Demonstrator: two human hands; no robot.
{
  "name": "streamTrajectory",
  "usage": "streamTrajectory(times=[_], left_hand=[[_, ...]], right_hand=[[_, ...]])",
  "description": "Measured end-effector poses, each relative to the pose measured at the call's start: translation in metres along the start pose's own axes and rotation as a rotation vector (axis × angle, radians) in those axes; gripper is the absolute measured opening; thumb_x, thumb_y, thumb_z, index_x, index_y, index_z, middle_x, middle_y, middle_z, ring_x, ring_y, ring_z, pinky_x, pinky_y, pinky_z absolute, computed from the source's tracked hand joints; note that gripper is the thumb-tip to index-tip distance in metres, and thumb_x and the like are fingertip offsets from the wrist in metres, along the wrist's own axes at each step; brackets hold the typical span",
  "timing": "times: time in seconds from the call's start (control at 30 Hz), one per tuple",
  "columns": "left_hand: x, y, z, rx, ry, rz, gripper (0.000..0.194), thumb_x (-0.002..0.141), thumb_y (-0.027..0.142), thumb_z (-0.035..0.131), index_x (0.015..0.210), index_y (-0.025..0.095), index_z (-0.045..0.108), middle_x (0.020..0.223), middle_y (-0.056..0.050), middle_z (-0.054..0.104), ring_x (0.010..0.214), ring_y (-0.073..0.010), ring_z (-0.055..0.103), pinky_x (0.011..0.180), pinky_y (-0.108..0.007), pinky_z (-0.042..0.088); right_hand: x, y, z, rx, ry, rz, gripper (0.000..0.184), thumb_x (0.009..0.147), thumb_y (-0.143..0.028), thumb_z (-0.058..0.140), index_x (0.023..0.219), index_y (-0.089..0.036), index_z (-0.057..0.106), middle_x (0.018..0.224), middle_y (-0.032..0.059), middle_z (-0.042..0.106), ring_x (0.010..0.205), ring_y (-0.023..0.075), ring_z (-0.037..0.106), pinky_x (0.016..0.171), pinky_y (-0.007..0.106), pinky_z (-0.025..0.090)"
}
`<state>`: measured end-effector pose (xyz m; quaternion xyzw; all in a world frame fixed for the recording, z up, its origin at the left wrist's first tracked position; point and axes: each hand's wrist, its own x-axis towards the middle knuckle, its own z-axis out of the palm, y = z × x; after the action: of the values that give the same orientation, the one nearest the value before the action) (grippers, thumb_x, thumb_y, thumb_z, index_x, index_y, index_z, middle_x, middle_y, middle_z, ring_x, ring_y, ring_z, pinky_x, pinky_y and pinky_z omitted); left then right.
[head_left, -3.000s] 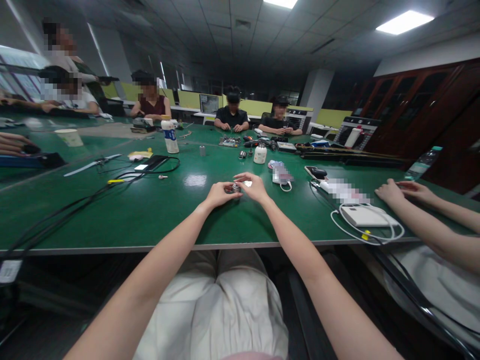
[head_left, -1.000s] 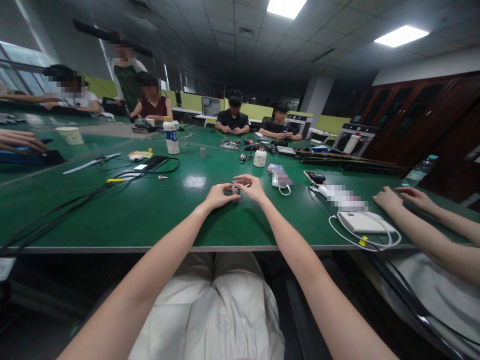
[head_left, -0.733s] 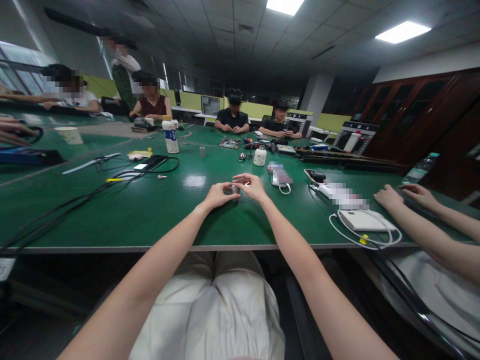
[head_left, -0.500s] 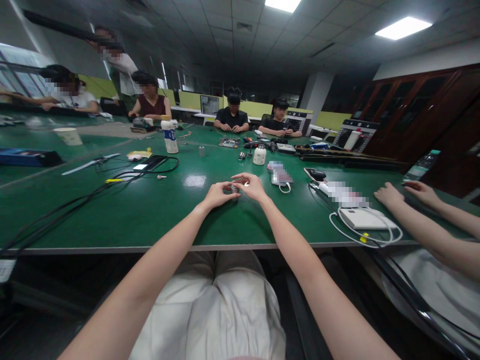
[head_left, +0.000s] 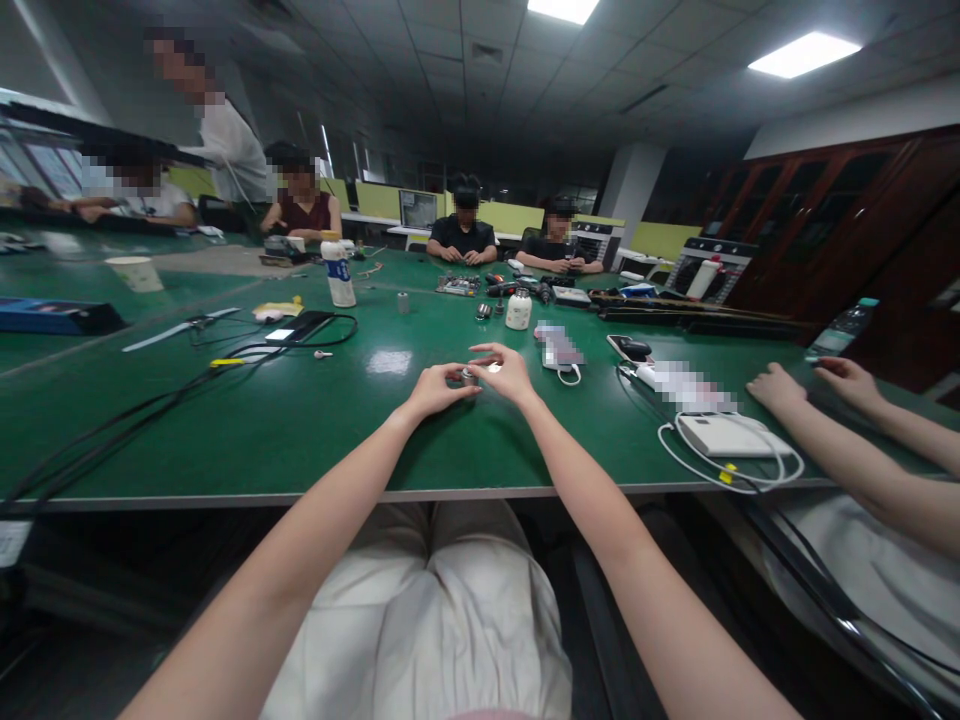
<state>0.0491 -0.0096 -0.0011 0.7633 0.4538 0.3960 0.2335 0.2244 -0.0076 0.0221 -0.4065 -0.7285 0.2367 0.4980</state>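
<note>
A small silvery metal cylinder (head_left: pixel 469 379) is upright at the green table, between my two hands. My left hand (head_left: pixel 433 391) grips its side, with the thumb in front and the fingers curled behind. From the right, my right hand (head_left: pixel 508 375) has thumb and index finger closed at the cylinder's top, while its other fingers arch above. Fingers cover much of the cylinder, and whether its base touches the table I cannot tell. Farther back on the table stands a small grey cylinder (head_left: pixel 403 302).
Beyond my hands are a white jar (head_left: pixel 518 310) and a white-and-blue bottle (head_left: pixel 339 272). Black cables (head_left: pixel 187 385) cross the left side. To the right lie a phone (head_left: pixel 559 347) and a white box with cables (head_left: pixel 731 437), near another person's hands (head_left: pixel 780 388). Several people sit opposite.
My right hand's fingers have shifted very slightly at the cylinder's top; my left hand stays put. In the background at left, a standing person has moved and lowered a long dark object.
</note>
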Motion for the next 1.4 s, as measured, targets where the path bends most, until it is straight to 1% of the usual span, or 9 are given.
streamTrajectory(times=[0.13,0.27,0.5,0.57,0.7,0.83,1.03,1.17,1.4], left_hand=[[0.000,0.000,0.000,0.019,-0.004,-0.010,0.053,0.068,0.051,0.076,0.109,0.018,0.074,0.099,-0.008,0.078,0.095,-0.0284,0.071,0.088,-0.038,0.054],[0.000,0.000,0.001,0.018,0.017,-0.020,0.051,0.067,0.051,0.077,0.107,0.019,0.074,0.102,-0.008,0.078,0.096,-0.0279,0.071,0.091,-0.038,0.053],[0.002,-0.002,-0.001,0.074,0.052,-0.048,0.049,0.069,0.048,0.077,0.109,0.020,0.074,0.105,-0.008,0.077,0.097,-0.0279,0.071,0.089,-0.037,0.054],[0.003,-0.003,-0.001,0.104,0.072,-0.063,0.050,0.069,0.047,0.077,0.111,0.019,0.073,0.106,-0.009,0.077,0.098,-0.0285,0.071,0.088,-0.038,0.054],[0.003,-0.006,-0.002,0.119,0.086,-0.077,0.052,0.070,0.047,0.077,0.113,0.017,0.072,0.106,-0.011,0.077,0.099,-0.0286,0.070,0.088,-0.037,0.053],[0.003,-0.006,-0.002,0.099,0.085,-0.067,0.052,0.070,0.046,0.078,0.112,0.017,0.072,0.107,-0.011,0.076,0.098,-0.0278,0.070,0.088,-0.036,0.053],[0.002,-0.005,-0.002,0.047,0.065,-0.063,0.052,0.068,0.050,0.077,0.109,0.018,0.073,0.104,-0.010,0.077,0.095,-0.0278,0.071,0.088,-0.037,0.054],[0.002,-0.004,-0.001,0.016,0.015,-0.027,0.053,0.067,0.052,0.077,0.106,0.017,0.074,0.097,-0.009,0.078,0.090,-0.0274,0.071,0.087,-0.037,0.054],[0.003,-0.007,0.001,0.024,0.005,-0.003,0.054,0.066,0.052,0.076,0.108,0.018,0.074,0.098,-0.009,0.078,0.092,-0.0282,0.072,0.085,-0.038,0.055]], right_hand=[[0.003,0.002,0.004,0.013,0.033,0.004,0.022,0.079,-0.022,0.073,0.101,-0.021,0.071,0.089,0.0024,0.078,0.088,0.0185,0.075,0.086,0.030,0.056],[0.008,0.010,-0.008,0.043,0.113,0.038,0.029,0.080,-0.024,0.074,0.108,-0.018,0.070,0.087,0.0044,0.078,0.090,0.0196,0.075,0.088,0.031,0.056],[0.000,0.034,-0.027,-0.194,-0.276,0.202,0.027,0.073,-0.011,0.077,0.099,-0.019,0.076,0.079,0.0031,0.078,0.084,0.0213,0.076,0.086,0.034,0.057],[0.000,0.036,-0.026,-0.188,-0.319,0.202,0.029,0.074,-0.012,0.077,0.101,-0.020,0.076,0.082,0.0029,0.078,0.084,0.0199,0.076,0.086,0.033,0.057],[0.000,0.036,-0.024,-0.271,-0.274,0.137,0.031,0.071,-0.019,0.081,0.102,-0.023,0.076,0.084,0.0013,0.078,0.087,0.0209,0.076,0.091,0.035,0.056],[-0.001,0.034,-0.020,-0.277,-0.235,0.128,0.027,0.072,-0.013,0.079,0.098,-0.023,0.076,0.081,0.0007,0.078,0.085,0.0215,0.076,0.088,0.035,0.057],[0.003,0.019,-0.006,0.035,0.043,-0.023,0.028,0.080,-0.018,0.072,0.108,-0.020,0.071,0.095,0.0041,0.078,0.095,0.0204,0.075,0.095,0.036,0.055],[0.002,0.009,0.006,0.131,0.011,-0.080,0.025,0.081,-0.015,0.070,0.106,-0.021,0.070,0.099,0.0037,0.078,0.097,0.0189,0.074,0.095,0.034,0.056],[0.000,0.009,0.012,0.090,-0.034,-0.080,0.027,0.082,-0.013,0.067,0.107,-0.023,0.070,0.098,0.0014,0.077,0.100,0.0181,0.073,0.095,0.033,0.056]])
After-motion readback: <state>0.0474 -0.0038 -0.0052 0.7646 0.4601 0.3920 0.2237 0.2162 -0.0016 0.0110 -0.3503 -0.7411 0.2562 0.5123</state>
